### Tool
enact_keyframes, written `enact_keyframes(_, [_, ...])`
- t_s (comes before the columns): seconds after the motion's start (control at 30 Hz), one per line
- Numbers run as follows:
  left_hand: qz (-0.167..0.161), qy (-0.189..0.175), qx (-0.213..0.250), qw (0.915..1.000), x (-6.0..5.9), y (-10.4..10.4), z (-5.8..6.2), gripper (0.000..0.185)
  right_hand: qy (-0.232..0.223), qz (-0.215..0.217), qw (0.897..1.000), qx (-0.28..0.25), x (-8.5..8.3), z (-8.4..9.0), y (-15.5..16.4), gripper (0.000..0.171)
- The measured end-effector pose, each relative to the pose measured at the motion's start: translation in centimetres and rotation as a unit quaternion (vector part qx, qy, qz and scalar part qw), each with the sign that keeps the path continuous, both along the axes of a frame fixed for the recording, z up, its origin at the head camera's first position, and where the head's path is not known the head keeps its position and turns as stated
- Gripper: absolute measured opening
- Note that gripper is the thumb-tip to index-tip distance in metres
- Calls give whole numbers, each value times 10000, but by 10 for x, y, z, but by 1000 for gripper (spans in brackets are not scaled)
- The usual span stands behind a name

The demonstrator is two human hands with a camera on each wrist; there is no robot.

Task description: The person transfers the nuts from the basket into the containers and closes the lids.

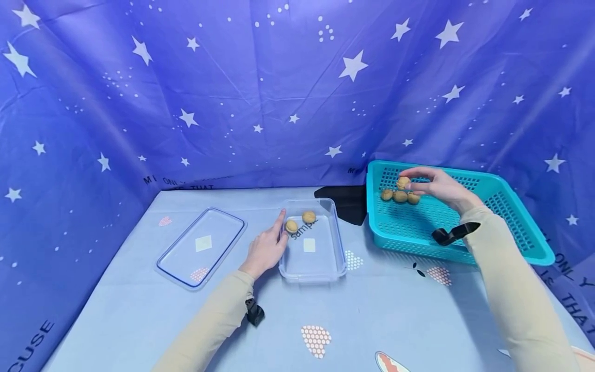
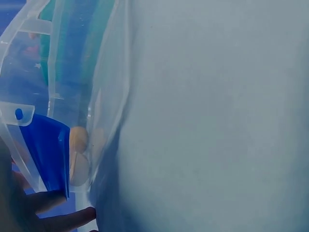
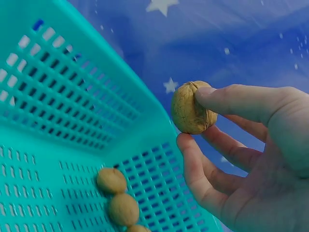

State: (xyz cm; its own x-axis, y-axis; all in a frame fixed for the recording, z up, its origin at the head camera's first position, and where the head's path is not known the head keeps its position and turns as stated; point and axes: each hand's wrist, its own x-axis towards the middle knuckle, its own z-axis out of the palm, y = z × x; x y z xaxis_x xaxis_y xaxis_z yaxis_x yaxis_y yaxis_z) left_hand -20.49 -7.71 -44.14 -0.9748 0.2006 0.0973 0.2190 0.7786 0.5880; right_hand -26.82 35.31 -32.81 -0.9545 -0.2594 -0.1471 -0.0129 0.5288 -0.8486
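Note:
My right hand (image 1: 439,187) pinches a walnut (image 3: 194,107) between thumb and fingertips, above the back left part of the turquoise basket (image 1: 418,249). Below it, several walnuts (image 1: 400,196) lie in a row on the basket floor; one is the round walnut (image 3: 123,210) in the right wrist view. My left hand (image 1: 266,249) touches the left side of a clear plastic box (image 1: 312,279), its index finger stretched along the rim. Two walnuts, a nearer walnut (image 1: 291,226) and a farther walnut (image 1: 309,216), sit inside the box. A blue clip flap (image 2: 50,152) shows beside the left fingers.
A clear lid (image 1: 186,258) with a blue seal lies flat on the left. The light blue printed cloth (image 1: 269,330) covers the table. A dark patch (image 1: 344,204) lies between box and basket. The starry blue curtain (image 1: 223,103) rises behind and at both sides.

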Motion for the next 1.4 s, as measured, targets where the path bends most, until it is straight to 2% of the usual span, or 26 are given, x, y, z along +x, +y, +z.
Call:
enact_keyframes(0.27, [-13, 15, 110, 9999, 1, -3, 3, 59, 194, 299, 9994, 38, 7, 3, -28, 51])
enact_keyframes(0.53, [23, 153, 657, 9977, -1, -8, -2, 57, 231, 684, 9974, 0, 17, 5, -51, 46])
enact_keyframes(0.7, [45, 263, 796, 9965, 0, -9, -2, 59, 188, 843, 9963, -54, 21, 2, -63, 45])
enact_keyframes(0.93, [129, 181, 984, 9949, 1, -9, -3, 61, 216, 1133, 9933, -11, 27, -3, -76, 39])
enact_keyframes(1.2, [106, -42, 1056, 9943, 0, -10, -2, 63, 242, 1393, 9895, -301, 30, -12, -95, 38])
enact_keyframes(1.4, [-38, -237, 1030, 9944, 0, -11, 0, 66, 346, 1690, 9844, -344, 31, -17, -112, 38])
